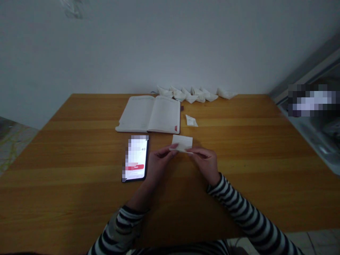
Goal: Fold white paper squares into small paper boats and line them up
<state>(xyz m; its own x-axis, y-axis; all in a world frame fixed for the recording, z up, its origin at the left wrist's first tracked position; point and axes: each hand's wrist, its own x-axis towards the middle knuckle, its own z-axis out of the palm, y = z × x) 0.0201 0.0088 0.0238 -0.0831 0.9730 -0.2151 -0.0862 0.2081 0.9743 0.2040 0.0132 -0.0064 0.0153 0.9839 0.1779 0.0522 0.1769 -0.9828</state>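
A broad orange-brown wooden table (265, 159) fills the lower half of the frame. An open white notebook (150, 114) lies at upper centre, with a lit black smartphone (136, 158) below it. At centre, the left hand (159, 163) and right hand (204, 161) pinch the lower edge of a small white folded paper (182, 142).
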